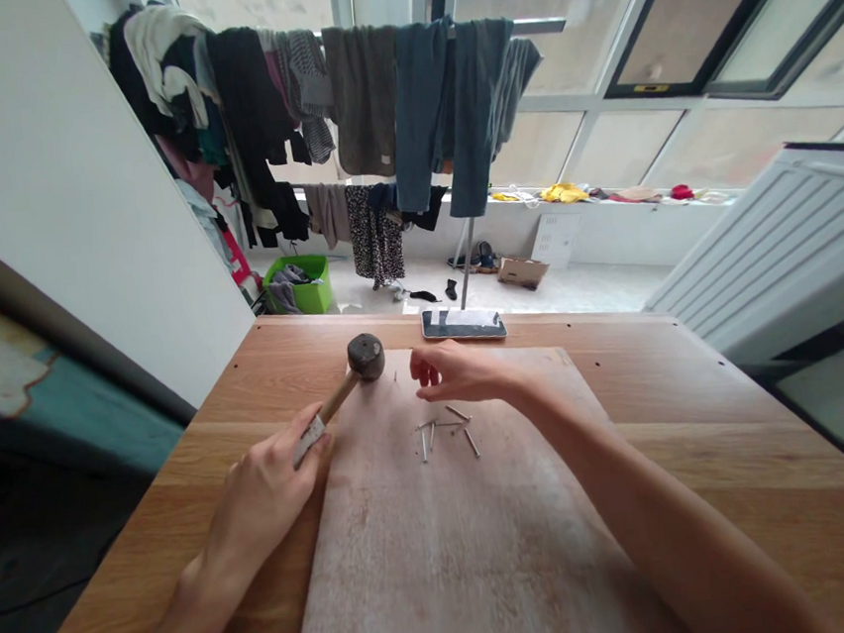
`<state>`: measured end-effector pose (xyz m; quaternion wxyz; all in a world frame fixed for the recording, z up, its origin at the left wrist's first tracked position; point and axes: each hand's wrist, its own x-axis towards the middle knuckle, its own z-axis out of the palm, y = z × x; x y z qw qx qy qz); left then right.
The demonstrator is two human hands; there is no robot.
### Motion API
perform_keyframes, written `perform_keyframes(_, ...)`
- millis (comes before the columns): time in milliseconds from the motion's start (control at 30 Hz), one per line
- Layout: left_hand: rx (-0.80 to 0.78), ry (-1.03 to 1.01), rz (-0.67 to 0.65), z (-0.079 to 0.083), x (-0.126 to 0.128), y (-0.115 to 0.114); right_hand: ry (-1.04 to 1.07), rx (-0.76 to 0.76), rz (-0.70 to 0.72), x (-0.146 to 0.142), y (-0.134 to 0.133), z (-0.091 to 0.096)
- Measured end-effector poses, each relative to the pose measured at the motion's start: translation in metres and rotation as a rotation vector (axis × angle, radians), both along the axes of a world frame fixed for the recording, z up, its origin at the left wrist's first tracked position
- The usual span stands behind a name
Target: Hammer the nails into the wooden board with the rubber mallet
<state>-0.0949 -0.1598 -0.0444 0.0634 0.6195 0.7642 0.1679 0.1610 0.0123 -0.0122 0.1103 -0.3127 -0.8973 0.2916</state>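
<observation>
One mallet (pixel 341 395), likely head-heavy, over far-left corner of board (pixel 405 537); left hand (pixel 270 485) clamped on handle, best hold. Right hand (pixel 446 372) curled beside upright nail (pixel 396 377), contents unclear. Loose nails (pixel 448 423) mid-board, probably slippery.

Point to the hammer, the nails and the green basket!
Hammer (pixel 340 396), head view: its wooden handle.
Nails (pixel 472 443), head view: one nail's shaft.
Green basket (pixel 317 296), head view: its outer wall.

Left fingers (pixel 299 426) hold a mallet (pixel 366 357) while right fingers (pixel 423 359) curl near nails (pixel 473 443) on a board (pixel 415 556).
</observation>
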Motion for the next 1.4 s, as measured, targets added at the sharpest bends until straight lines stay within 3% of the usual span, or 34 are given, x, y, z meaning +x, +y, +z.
perform_keyframes(133,-0.057,0.062,0.018,0.001,-0.001,0.0,-0.103,0.102,0.126,-0.002,-0.017,0.009)
perform_keyframes(300,-0.052,0.087,0.02,0.002,0.0,0.0,-0.191,0.2,0.123,-0.017,-0.038,0.002)
perform_keyframes(467,-0.052,0.078,0.032,0.001,0.001,0.0,0.082,0.019,0.145,-0.013,-0.015,-0.004)
perform_keyframes(633,-0.018,0.077,-0.012,0.0,0.001,-0.001,0.509,-0.109,-0.173,-0.008,0.015,-0.034)
perform_keyframes(800,-0.034,0.098,-0.001,0.001,0.001,-0.001,0.51,-0.103,-0.178,-0.01,0.015,-0.053)
perform_keyframes(1400,-0.053,0.126,0.019,0.003,0.001,-0.001,0.521,-0.043,-0.123,-0.009,0.012,-0.056)
